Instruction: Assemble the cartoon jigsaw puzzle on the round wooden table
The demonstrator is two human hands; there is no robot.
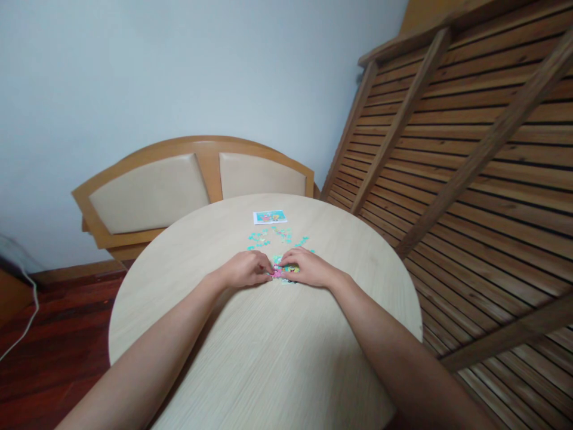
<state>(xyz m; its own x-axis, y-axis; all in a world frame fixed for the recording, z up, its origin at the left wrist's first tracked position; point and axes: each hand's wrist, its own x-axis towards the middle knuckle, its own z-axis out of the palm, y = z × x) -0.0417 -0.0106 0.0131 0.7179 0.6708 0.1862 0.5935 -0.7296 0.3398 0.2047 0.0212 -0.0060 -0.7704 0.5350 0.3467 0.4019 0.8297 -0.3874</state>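
On the round table a partly joined jigsaw puzzle (277,272), with pink, yellow and turquoise areas, lies between my two hands. My left hand (249,269) is at its left edge, fingers bent and thumb and fingertips closed on the pink part. From the other side my right hand (310,267) curls over the puzzle, its thumb and fingers gripping the right part and covering some of it. Single pieces are too small to make out under the fingertips. Just beyond the hands, loose turquoise puzzle pieces (259,239) are scattered in an arc.
A picture card (270,217) with a turquoise scene lies behind the loose pieces. The pale wooden table (179,275) has a rounded edge. Past it stands a padded headboard (213,173) against the wall. Wooden slats (447,149) lean at the right; a white cable (33,310) hangs at left.
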